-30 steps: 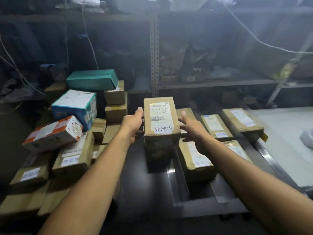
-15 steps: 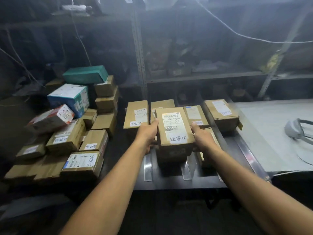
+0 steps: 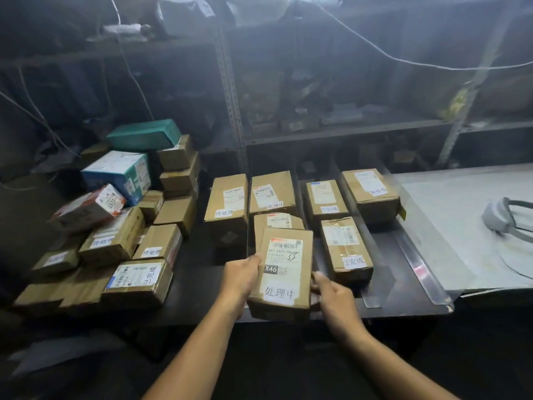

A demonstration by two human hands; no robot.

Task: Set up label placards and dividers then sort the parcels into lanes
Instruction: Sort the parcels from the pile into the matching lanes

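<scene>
A brown cardboard parcel point(image 3: 284, 277) with an X46 sticker and a white handwritten label is gripped between both hands near the front edge of the dark table point(image 3: 202, 298). My left hand point(image 3: 240, 277) grips its left side and my right hand point(image 3: 330, 294) grips its right side. It sits in the middle lane, in front of two other parcels point(image 3: 272, 193). The left lane holds one parcel point(image 3: 227, 202). The right lanes hold three parcels point(image 3: 344, 249). Thin upright dividers point(image 3: 370, 255) separate the lanes.
A heap of unsorted boxes point(image 3: 121, 232), brown, blue, teal and red-white, fills the table's left side. A metal rail point(image 3: 421, 267) borders a pale surface at right, where a grey headset point(image 3: 501, 217) lies. Dark shelving stands behind.
Both hands have drawn the X46 parcel back toward me, from deep in the middle lane to near the table's front edge. The view has pulled back and shifted.
</scene>
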